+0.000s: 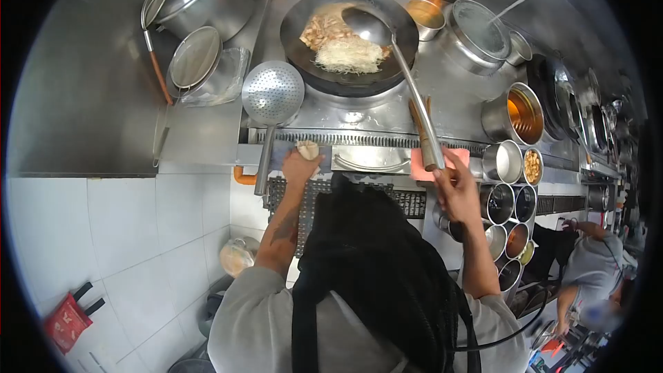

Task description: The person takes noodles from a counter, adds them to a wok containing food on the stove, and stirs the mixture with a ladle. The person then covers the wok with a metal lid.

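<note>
My right hand [457, 190] is closed round the wooden end of a long-handled ladle [410, 81]. The ladle's bowl dips into a large black wok [293, 47] on the stove. Inside the wok, a pile of pale thin strands, like noodles [351, 54], lies in front of brownish pieces of food [327, 30]. At the stove's front edge, my left hand [299, 168] grips a folded beige cloth [308, 149], apart from the wok. Just left of that hand, a perforated skimmer [273, 94] rests with its handle sticking out over the edge.
Left stand a large lidded pot [210, 1] and a round strainer [196, 59]. Flames rise by a small pan [425, 18] behind the wok. On the right are a pot of orange liquid [512, 115] and several seasoning tins [503, 162]. Another person [592, 266] works at far right.
</note>
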Available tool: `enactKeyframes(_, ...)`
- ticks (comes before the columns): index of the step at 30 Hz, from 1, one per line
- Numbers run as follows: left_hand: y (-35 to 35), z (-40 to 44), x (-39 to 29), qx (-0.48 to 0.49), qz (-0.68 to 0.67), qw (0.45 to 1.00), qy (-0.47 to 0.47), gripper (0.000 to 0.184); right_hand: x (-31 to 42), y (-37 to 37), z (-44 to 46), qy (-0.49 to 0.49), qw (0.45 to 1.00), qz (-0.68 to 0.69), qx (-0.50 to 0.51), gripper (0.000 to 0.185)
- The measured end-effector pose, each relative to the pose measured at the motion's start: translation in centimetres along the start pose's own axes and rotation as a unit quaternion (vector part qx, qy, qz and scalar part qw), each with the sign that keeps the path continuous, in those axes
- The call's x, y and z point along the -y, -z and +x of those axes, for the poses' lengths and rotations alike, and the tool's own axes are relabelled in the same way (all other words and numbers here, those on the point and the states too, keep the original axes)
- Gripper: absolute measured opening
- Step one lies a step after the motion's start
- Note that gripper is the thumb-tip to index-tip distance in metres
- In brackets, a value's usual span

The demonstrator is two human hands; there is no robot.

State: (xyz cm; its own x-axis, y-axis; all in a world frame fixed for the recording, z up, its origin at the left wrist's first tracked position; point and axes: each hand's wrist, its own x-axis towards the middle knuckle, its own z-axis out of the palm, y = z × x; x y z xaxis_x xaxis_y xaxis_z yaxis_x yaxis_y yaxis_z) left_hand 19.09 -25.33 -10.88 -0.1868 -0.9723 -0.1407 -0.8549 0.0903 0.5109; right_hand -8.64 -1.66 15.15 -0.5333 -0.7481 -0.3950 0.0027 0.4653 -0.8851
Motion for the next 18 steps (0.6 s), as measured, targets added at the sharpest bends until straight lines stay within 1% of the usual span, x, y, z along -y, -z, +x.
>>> enactKeyframes(1,-0.1,0.6,0.6,0.026,-0.038,0.999,-0.005,0.081,-2.1,0.1,1.5,-0.067,0.98,0.169,0.079,0.043)
enactKeyframes(2,0.0,0.6,1.0,0.045,-0.063,0.997,-0.006,0.067,-4.9,-0.3,3.3,-0.069,0.984,0.145,0.083,0.038)
enactKeyframes(3,0.0,0.6,0.6,0.047,-0.064,0.997,-0.009,0.067,-7.2,-0.7,4.4,-0.076,0.986,0.12,0.09,0.035)
enactKeyframes(4,0.1,1.1,0.0,0.097,-0.321,0.941,0.039,0.055,-8.0,-0.8,4.7,-0.073,0.986,0.12,0.088,0.035)
enactKeyframes(5,0.1,1.4,-0.4,0.144,-0.553,0.816,0.086,0.043,-9.0,-1.0,4.5,0.039,0.998,-0.054,0.017,0.032)
enactKeyframes(6,3.1,1.8,-3.2,0.241,-0.619,0.741,0.103,0.029,-9.6,-1.0,4.5,0.15,0.961,-0.226,-0.053,0.03)
enactKeyframes(7,2.9,3.3,-4.6,0.274,-0.638,0.71,0.121,0.031,-8.7,-0.6,4.3,0.151,0.961,-0.226,-0.054,0.03)
enactKeyframes(9,1.8,6.6,-7.8,0.342,-0.653,0.651,0.181,0.036,-5.3,1.1,2.5,0.101,0.969,-0.22,-0.043,0.036)
enactKeyframes(10,1.3,8.6,-9.8,0.374,-0.651,0.624,0.217,0.042,-4.1,1.9,2.2,0.131,0.958,-0.248,-0.054,0.038)
enactKeyframes(11,1.9,9.6,-12.6,0.367,-0.666,0.599,0.25,0.05,-3.0,2.7,1.9,0.157,0.944,-0.285,-0.058,0.038)
enactKeyframes(12,2.7,10.7,-15.6,0.36,-0.681,0.574,0.279,0.06,-2.3,3.3,1.6,0.157,0.935,-0.311,-0.062,0.038)
enactKeyframes(13,1.7,12.8,-17.5,0.365,-0.68,0.574,0.274,0.06,-1.7,3.8,1.4,0.156,0.926,-0.338,-0.066,0.037)
enactKeyframes(14,0.1,14.7,-18.6,0.336,-0.65,0.609,0.306,0.063,-1.0,4.0,0.8,0.154,0.925,-0.339,-0.071,0.037)
enactKeyframes(15,-0.3,15.1,-19.6,0.307,-0.617,0.642,0.337,0.068,-0.3,4.0,0.3,0.156,0.922,-0.352,-0.048,0.037)
enactKeyframes(16,-0.6,14.9,-19.9,0.277,-0.627,0.637,0.353,0.055,0.0,4.0,-0.1,0.157,0.917,-0.365,-0.023,0.037)
enactKeyframes(17,-0.7,14.4,-19.6,0.278,-0.627,0.636,0.354,0.055,-0.3,3.9,-0.3,0.156,0.917,-0.366,-0.023,0.037)
enactKeyframes(18,0.2,13.6,-19.9,0.29,-0.656,0.614,0.328,0.048,-1.0,3.6,-0.2,0.16,0.905,-0.394,-0.009,0.036)
